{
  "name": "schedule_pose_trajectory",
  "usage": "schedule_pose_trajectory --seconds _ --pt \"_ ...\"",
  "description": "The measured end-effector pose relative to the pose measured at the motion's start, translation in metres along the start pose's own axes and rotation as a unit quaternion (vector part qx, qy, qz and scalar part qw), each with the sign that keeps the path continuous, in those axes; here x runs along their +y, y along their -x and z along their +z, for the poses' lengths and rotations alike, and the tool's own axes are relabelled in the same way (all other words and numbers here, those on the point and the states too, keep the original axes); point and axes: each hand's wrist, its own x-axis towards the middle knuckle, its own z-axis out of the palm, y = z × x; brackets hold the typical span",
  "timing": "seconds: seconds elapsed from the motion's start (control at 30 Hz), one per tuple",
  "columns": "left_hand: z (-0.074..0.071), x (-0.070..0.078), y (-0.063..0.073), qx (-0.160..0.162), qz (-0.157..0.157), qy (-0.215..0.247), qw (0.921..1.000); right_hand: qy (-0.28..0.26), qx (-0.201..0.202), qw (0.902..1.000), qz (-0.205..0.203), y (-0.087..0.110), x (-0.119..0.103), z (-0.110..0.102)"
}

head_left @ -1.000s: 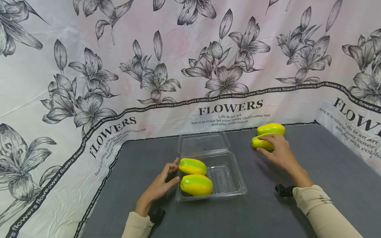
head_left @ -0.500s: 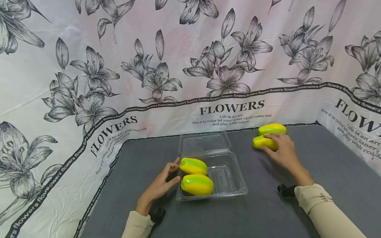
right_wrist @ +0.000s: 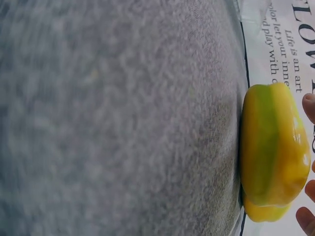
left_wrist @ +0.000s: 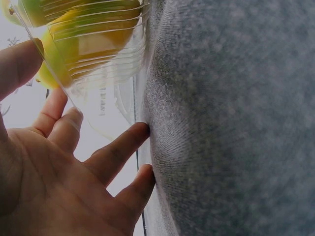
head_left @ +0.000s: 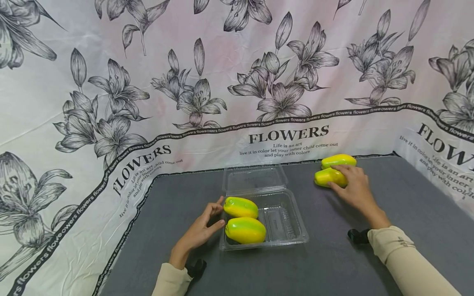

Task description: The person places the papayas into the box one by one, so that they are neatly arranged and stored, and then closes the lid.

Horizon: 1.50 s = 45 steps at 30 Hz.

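A clear plastic clamshell box [head_left: 282, 222] stands with its lid folded back, two yellow-green papaya-shaped fruits [head_left: 245, 230] lying in its left half. My left hand [head_left: 198, 230] is at the box's left side, fingers spread; in the left wrist view the thumb [left_wrist: 22, 64] and some fingertips are right at the rim. Two more such fruits lie at the back right, the nearer fruit [head_left: 327, 177] in front of the farther fruit [head_left: 338, 160]. My right hand [head_left: 353, 187] is over the nearer one's right end, fingers loosely bent. The right wrist view shows fingertips [right_wrist: 309, 105] beside its surface.
The grey cloth-covered table [head_left: 155, 263] runs back to a white flower-printed curtain [head_left: 207, 156]. The box's open lid [head_left: 255, 179] leans back close to the curtain. Dark wrist cameras [head_left: 358, 236] sit under both wrists.
My right hand has drawn back to the right along the nearer fruit, so more of that fruit shows. The left hand and the box stay in place.
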Motion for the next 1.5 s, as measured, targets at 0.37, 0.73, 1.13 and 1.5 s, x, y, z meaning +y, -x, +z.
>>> schedule_pose_trajectory --seconds 0.37,0.73,1.13,1.5 --pt "0.000 -0.002 0.001 0.001 0.010 -0.004 0.9999 0.011 -0.021 0.9996 -0.015 -0.005 0.006 0.000" --pt "0.000 -0.004 0.000 0.003 0.016 -0.012 0.9998 0.015 -0.105 0.9943 -0.013 -0.018 0.015 -0.008" --pt "0.000 -0.001 0.000 0.004 0.010 -0.006 0.9999 0.015 -0.166 0.9860 0.002 -0.025 0.025 -0.010" --pt "-0.001 -0.004 -0.001 0.002 0.020 -0.015 0.9997 0.029 -0.181 0.9828 0.018 -0.029 0.029 -0.012"
